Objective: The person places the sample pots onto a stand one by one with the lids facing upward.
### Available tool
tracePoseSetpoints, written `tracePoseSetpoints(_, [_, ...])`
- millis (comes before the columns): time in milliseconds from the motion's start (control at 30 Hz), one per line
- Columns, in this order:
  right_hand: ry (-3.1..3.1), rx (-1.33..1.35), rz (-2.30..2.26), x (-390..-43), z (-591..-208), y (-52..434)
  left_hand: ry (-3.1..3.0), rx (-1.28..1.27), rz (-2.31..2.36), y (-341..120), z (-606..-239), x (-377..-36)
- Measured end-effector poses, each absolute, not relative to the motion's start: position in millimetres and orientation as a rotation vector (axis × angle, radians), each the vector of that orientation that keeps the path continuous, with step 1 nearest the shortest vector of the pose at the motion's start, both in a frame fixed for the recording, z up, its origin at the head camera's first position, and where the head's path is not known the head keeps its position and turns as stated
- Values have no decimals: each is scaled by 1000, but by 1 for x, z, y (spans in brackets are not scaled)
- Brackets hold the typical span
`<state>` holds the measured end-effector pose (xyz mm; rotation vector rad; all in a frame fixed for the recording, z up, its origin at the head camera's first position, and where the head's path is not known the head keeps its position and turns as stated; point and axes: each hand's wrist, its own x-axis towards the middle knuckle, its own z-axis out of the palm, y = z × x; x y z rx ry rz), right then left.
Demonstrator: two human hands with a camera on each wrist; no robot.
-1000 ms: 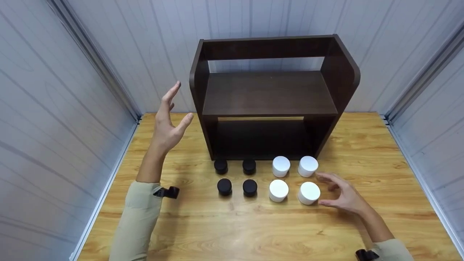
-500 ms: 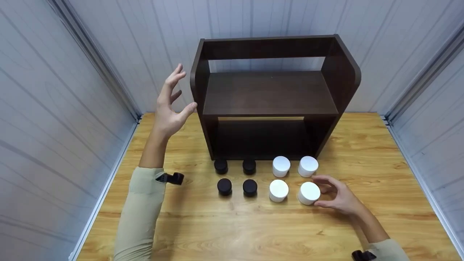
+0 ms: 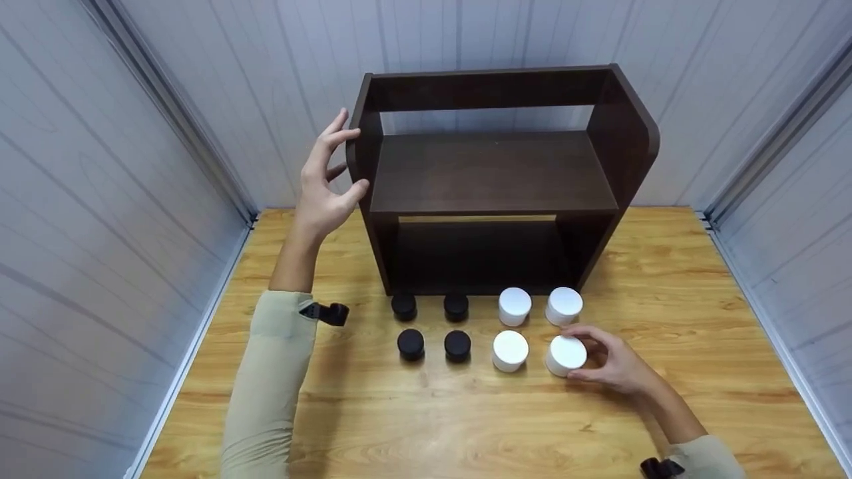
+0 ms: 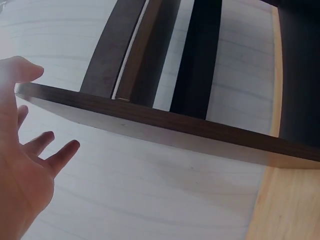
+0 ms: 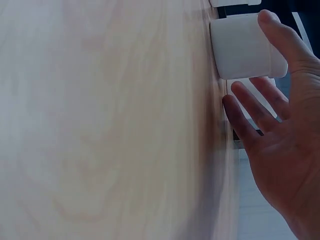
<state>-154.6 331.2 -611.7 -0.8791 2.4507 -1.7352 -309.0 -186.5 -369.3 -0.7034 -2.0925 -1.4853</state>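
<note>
White jar (image 3: 566,354) at the front right of the table (image 3: 426,426) is what the right hand (image 3: 616,364) is closing around, fingers curled at its side, looks like the grab step. It's not lifted yet. Left hand (image 3: 324,183) is spread open, fingertips on the left side panel of the dark shelf (image 3: 492,174), steadying it I'd guess. Next it needs a firm pinch and a straight lift, since another white jar (image 3: 510,350) sits just beside it. Both shelf levels are bare, plenty of room.
</note>
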Motion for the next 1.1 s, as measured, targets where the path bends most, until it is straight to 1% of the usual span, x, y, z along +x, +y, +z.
tracePoseSetpoints(200, [2443,-904,-1704,-154,-611,328,-2046,-713,-1522,-185,-371,-311])
tracePoseSetpoints(367, [2457,-896,-1687,-154,-611,327,-1974,-776,-1509,-184,-376,-313])
tracePoseSetpoints(533, [2471,-883,-1675,-153,-611,327,-1920,-852,-1333,-183,-383,-317])
tracePoseSetpoints(733, [2487,-910,-1681,-152,-611,327,-1903,-882,-1194,-184,-384,-321])
tracePoseSetpoints(900, [2520,-902,-1673,-152,-610,328,-1885,-892,-1199,-183,-384,-322])
tracePoseSetpoints(1100, [2476,-829,-1675,-152,-605,329,-1867,-875,-1264,-179,-383,-322])
